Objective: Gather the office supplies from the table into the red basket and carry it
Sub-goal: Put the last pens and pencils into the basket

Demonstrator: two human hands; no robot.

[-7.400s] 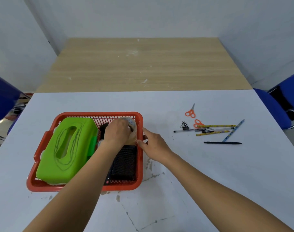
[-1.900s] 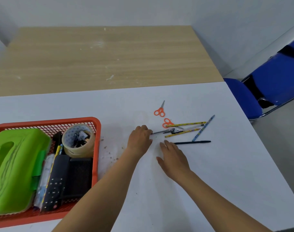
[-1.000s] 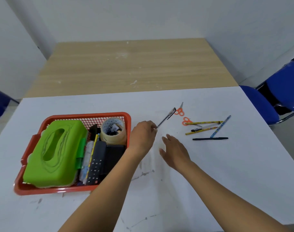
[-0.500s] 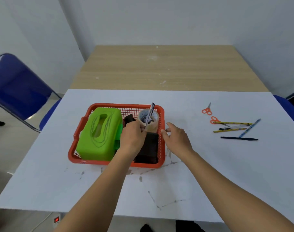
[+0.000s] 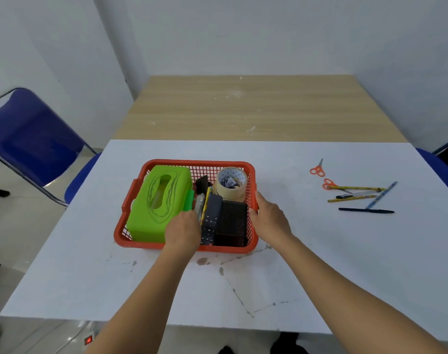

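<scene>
I am partway through the gathering step, dropping one pen (image 5: pixel 198 204) into the basket (image 5: pixel 200 162). The basket sits on the table (image 5: pixel 294 264) right in front of me. My left hand (image 5: pixel 183 231) is down inside it at the near side, knuckles up and fingers curled toward the slot between the green box (image 5: pixel 159 200) and the remote (image 5: pixel 211 218), where the pen lies. From this angle my own hand hides the fingertips, so I cannot tell whether they are clamped on the pen or have let go. My right hand (image 5: pixel 270 217) steadies the basket, thumb over the right rim and fingers against the outer wall, pinching it. The tape (image 5: pixel 230 183) stands in the far right corner.

The job is not near done. Well off to my right lie two scissors (image 5: pixel 317 170), some pencils (image 5: pixel 355 187), a blue pen (image 5: pixel 382 194) and a black pen (image 5: pixel 365 211), all loose on the table.

Next I judge my left hand should come out empty and reach across for that cluster. The sticks overlap, so pinching one or two at a time looks safer than a scoop. The slot is narrow, so they should go in lengthwise. Carrying comes last.
</scene>
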